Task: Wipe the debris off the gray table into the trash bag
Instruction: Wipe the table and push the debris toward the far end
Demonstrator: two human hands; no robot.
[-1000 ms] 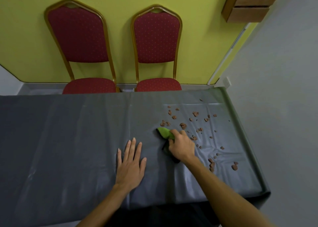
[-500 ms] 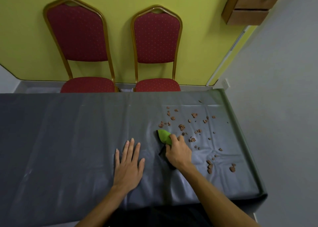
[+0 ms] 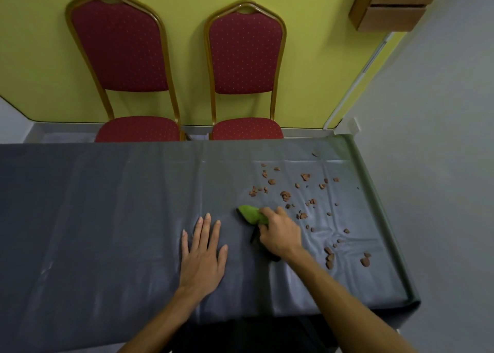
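Reddish-brown debris (image 3: 285, 195) lies scattered over the right end of the gray tabletop (image 3: 107, 205), all of it to the right of the right hand (image 3: 280, 232) or farther from the person than it. The scatter forms a loose band that runs slantwise, from the far middle of that end down toward the near right corner, where a few larger crumbs sit close to the edge. The nearest crumbs are just beside the knuckles.

That hand is curled round a green cloth (image 3: 250, 213), which pokes out on its left, away from the crumbs, and rests on the surface. The left hand (image 3: 203, 256) lies flat with fingers straight and slightly spread, pressing the gray cover down. It is near the other hand but not touching it, and well apart from the mess. So the right hand is plainly the nearer one, and a sweep would most likely go rightward toward the short edge.

No trash bag shows anywhere, so whether one waits below the right edge or the near one cannot be told. A dark part (image 3: 252, 236) under the right palm may be the cloth's underside or only shadow. The tabletop's left end is cut off by the frame. Wrinkles in the cover around the crumbs could hide smaller bits.
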